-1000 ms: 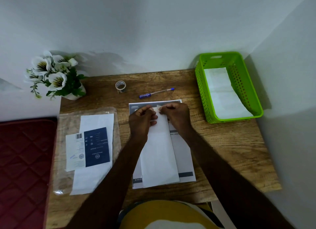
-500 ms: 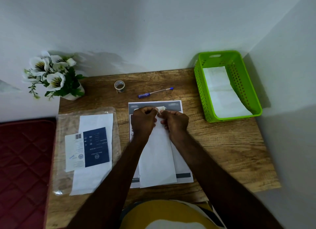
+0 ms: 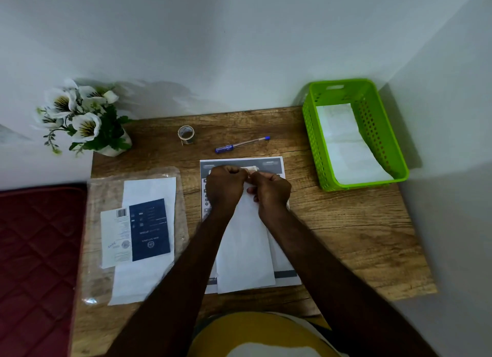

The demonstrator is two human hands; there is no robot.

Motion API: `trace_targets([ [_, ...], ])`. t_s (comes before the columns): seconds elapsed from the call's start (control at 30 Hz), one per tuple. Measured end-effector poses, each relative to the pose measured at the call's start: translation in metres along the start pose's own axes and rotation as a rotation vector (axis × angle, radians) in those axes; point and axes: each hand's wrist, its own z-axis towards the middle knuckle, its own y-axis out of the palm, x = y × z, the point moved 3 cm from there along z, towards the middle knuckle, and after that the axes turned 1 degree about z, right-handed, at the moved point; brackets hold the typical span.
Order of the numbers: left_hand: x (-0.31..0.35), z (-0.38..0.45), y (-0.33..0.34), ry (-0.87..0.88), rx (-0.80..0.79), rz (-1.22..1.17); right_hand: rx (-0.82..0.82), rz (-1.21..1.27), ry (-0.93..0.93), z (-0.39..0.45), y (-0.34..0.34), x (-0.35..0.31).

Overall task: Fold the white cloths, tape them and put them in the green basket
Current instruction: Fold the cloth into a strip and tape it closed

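Both your hands are curling into loose fists at the far end of the folded white cloth [image 3: 246, 252], your left hand [image 3: 225, 186] and right hand [image 3: 269, 190] nearly touching, fingertips pinching its top edge. That cloth is lying lengthwise on a printed sheet [image 3: 282, 260] at the middle of the wooden table [image 3: 359, 237]. One more white cloth [image 3: 346, 146] is sitting inside the green basket [image 3: 310, 133] at the far right corner. Beyond your knuckles, the tape roll [image 3: 186, 134] and a blue pen [image 3: 241, 144] are resting apart.
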Motion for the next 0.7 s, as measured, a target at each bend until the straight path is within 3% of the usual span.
trace_targets([
  [0.7, 0.012, -0.015, 0.009, 0.057, 0.144, 0.244, -0.044, -0.018, 0.070, 0.005, -0.003, -0.007],
])
